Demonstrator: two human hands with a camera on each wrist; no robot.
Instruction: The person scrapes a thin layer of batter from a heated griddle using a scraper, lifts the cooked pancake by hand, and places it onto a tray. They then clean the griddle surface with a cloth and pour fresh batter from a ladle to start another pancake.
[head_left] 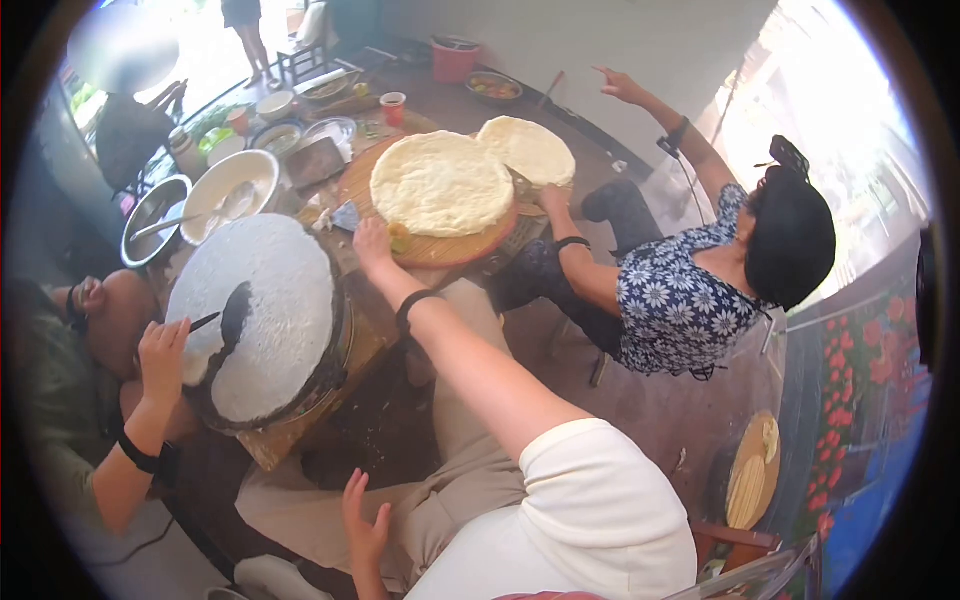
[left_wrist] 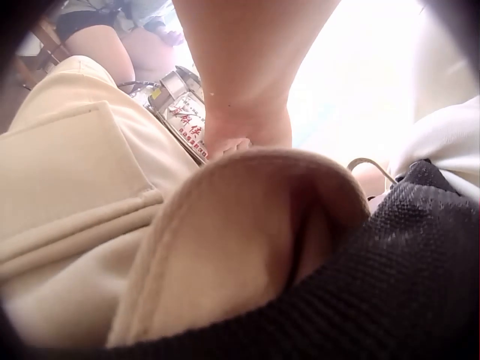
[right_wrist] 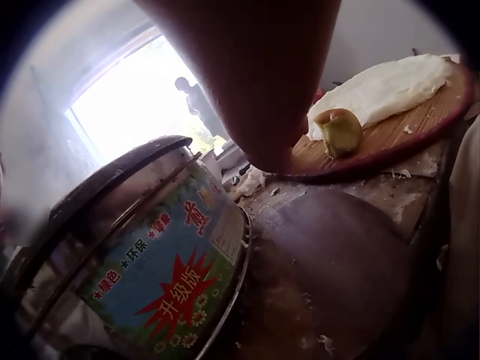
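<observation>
In the head view my right hand (head_left: 373,243) is at the near edge of a round wooden board (head_left: 440,254) that bears a flat round of dough (head_left: 440,183). A small blue-grey piece (head_left: 346,216) lies close to its fingers; whether they grip it cannot be told. Just right of the hand is a yellow-green fruit (head_left: 400,238), which the right wrist view shows on the board's rim as a fruit (right_wrist: 339,133) with a brownish top. My left hand (head_left: 366,530) hangs over my lap with fingers spread, holding nothing visible.
To the left, a round griddle (head_left: 336,370) carries a thin pale sheet (head_left: 265,310); another person's hand (head_left: 162,350) holds a dark-tipped tool over it. Bowls (head_left: 232,195) stand beyond. At right, a seated person in a flowered top (head_left: 680,295) touches a second dough round (head_left: 528,150).
</observation>
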